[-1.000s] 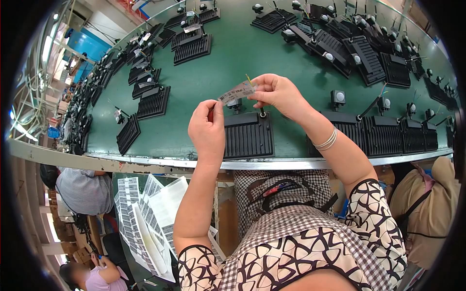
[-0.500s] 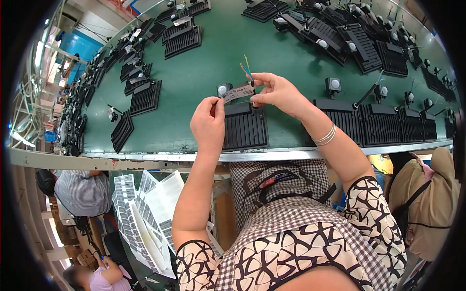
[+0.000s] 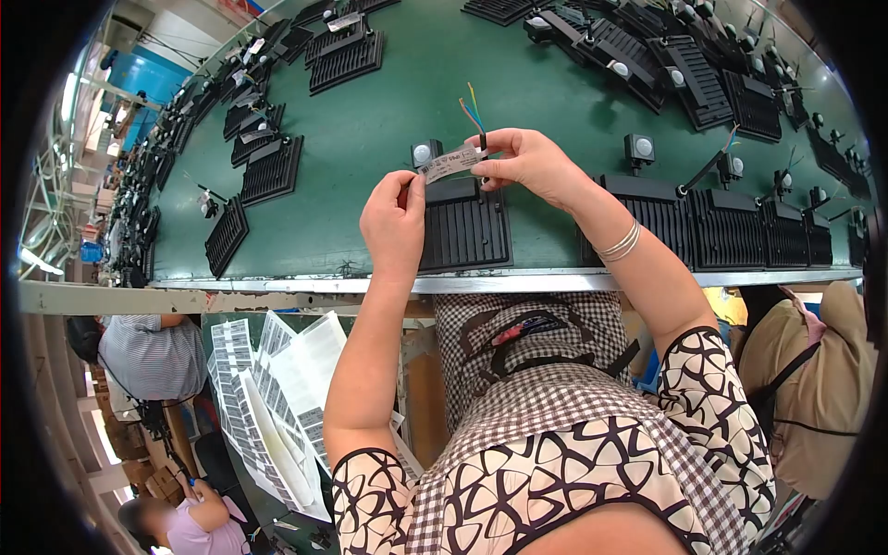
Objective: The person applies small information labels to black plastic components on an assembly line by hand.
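With fingers of left hand (image 3: 393, 227) and right hand (image 3: 536, 171) pinching opposite ends, holds printed label (image 3: 450, 165) beside cable (image 3: 482, 140) over worktop (image 3: 356, 185), seemingly aligning it, steady, even tension called for.

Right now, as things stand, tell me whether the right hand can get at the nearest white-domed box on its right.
Probably yes: only bare tabletop shows between the right hand and that box. Its grip is on the label, though, so it would likely need to let go first.
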`<state>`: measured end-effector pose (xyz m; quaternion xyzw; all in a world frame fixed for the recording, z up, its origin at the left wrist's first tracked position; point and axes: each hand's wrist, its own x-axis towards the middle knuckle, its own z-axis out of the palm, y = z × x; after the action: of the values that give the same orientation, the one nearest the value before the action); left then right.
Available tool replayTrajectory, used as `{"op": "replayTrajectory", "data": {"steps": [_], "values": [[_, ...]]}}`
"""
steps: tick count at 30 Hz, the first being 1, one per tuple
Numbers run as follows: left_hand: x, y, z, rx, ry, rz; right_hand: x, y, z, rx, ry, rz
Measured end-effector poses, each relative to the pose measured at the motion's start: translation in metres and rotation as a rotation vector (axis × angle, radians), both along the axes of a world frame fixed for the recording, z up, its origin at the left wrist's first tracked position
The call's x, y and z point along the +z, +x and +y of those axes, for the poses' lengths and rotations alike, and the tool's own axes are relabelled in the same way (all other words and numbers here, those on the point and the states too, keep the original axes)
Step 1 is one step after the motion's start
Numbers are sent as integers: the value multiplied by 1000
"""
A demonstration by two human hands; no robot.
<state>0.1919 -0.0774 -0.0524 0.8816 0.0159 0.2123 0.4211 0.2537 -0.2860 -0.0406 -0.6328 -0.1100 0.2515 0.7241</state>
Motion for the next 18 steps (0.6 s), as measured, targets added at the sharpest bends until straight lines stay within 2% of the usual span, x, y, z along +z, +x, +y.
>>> {"op": "replayTrajectory", "data": {"steps": [12, 18], "values": [[12, -6, -6, -84, 279, -228, -4, -9, -4, -57, 15, -38], [11, -3, -5, -51, 238, -242, -10, -8, -5, -78, -7, -26]]}}
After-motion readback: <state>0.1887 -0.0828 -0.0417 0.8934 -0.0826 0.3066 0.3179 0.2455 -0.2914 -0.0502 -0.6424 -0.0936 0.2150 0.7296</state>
